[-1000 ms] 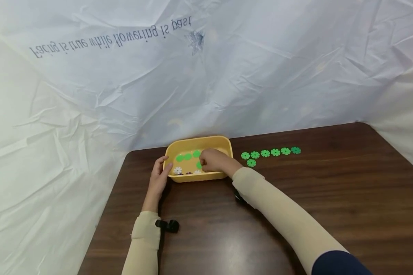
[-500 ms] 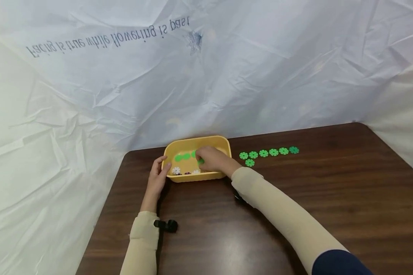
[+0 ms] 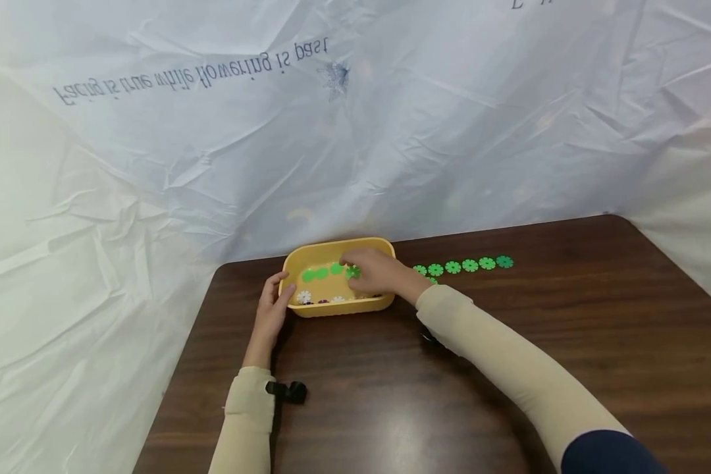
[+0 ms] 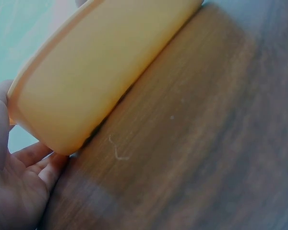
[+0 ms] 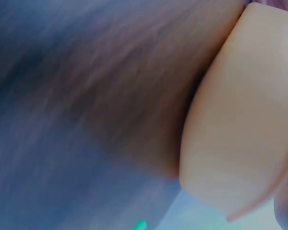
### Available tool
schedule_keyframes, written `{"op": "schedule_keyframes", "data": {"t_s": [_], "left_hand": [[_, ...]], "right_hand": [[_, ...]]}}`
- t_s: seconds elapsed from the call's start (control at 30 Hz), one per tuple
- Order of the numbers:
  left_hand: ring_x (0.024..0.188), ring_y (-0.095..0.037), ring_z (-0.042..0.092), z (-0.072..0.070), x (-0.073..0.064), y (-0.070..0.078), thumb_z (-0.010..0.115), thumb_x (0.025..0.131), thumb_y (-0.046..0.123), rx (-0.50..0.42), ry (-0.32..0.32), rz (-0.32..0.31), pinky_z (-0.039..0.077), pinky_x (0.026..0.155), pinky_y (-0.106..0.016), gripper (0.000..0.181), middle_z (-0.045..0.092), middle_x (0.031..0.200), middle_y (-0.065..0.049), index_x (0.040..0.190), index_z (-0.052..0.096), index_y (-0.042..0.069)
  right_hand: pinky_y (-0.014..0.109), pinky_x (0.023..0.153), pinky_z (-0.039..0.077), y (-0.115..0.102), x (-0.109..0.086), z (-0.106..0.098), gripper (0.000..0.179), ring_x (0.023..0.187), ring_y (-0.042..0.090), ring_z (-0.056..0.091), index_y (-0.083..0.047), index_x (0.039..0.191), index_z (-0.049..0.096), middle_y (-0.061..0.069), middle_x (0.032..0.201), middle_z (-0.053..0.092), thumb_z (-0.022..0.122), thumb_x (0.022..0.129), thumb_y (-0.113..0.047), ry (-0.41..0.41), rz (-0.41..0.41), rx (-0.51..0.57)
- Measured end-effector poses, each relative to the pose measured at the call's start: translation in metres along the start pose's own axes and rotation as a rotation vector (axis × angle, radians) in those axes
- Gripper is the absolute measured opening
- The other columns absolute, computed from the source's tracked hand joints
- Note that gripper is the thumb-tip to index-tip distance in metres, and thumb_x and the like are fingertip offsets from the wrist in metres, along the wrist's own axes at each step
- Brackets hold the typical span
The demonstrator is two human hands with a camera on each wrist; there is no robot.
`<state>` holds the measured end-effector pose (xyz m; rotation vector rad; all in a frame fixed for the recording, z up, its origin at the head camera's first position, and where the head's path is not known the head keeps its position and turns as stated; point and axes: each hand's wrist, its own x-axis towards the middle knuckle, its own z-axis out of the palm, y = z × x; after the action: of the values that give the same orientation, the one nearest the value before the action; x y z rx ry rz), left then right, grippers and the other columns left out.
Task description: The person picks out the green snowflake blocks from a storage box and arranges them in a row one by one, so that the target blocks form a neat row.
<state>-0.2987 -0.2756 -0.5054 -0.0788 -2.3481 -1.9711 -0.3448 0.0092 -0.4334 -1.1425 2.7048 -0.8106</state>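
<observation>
My left hand [image 3: 272, 304] grips the left end of a yellow plastic basin [image 3: 338, 307], thumb over the rim and fingers along the outer wall. The left wrist view shows these fingers [image 4: 36, 165] against the basin's wall [image 4: 81, 81]. My right hand [image 3: 372, 271] is inside the basin, thumb and forefinger spread apart. Between them shows a green snowflake disc [image 3: 352, 271], at the right end of a line of green discs [image 3: 322, 273] in the basin. White discs [image 3: 304, 297] and purple ones lie along its near side. In the right wrist view, the basin [image 5: 235, 110] hides most of this hand.
Right of the basin, several green discs [image 3: 453, 267] lie in a row on the dark wooden table [image 3: 480, 342], with a darker green one [image 3: 505, 262] at its right end. One more disc below the row is partly hidden by my right wrist. White sheeting [image 3: 426, 131] hangs behind the table.
My right hand has shifted a green disc up to the line inside the basin, and its fingers have spread off the disc. The left hand keeps its hold on the basin.
</observation>
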Motion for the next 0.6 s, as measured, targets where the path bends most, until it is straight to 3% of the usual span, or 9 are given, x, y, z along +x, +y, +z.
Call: {"op": "schedule_keyframes", "data": {"t_s": [0.2,0.5,0.6], "left_hand": [[0.133,-0.025,0.046,-0.001,0.001,0.001,0.054,0.113,0.027,0.015,-0.003,0.002,0.042,0.094,-0.017,0.050,0.036,0.164,-0.015,0.157,0.040,0.007],[0.128,-0.021,0.047,-0.001,0.002,0.000,0.054,0.113,0.025,0.003,-0.009,-0.010,0.042,0.096,-0.020,0.049,0.038,0.163,-0.014,0.156,0.040,0.006],[0.130,-0.021,0.046,-0.001,0.001,0.000,0.055,0.112,0.025,0.003,-0.009,-0.017,0.041,0.098,-0.022,0.050,0.037,0.164,-0.012,0.157,0.040,0.008]], "right_hand": [[0.044,0.100,0.053,0.002,-0.014,-0.018,0.043,0.122,0.029,0.064,0.000,0.142,0.061,0.015,0.141,0.063,0.061,0.100,-0.011,-0.005,-0.050,-0.083],[0.046,0.095,0.055,0.012,-0.041,-0.043,0.036,0.115,0.030,0.067,0.000,0.134,0.067,0.016,0.130,0.068,0.064,0.099,-0.010,0.018,-0.086,-0.112],[0.045,0.093,0.055,0.015,-0.050,-0.049,0.034,0.105,0.027,0.067,0.000,0.131,0.068,0.016,0.127,0.069,0.065,0.098,-0.009,0.029,-0.101,-0.125]]}}
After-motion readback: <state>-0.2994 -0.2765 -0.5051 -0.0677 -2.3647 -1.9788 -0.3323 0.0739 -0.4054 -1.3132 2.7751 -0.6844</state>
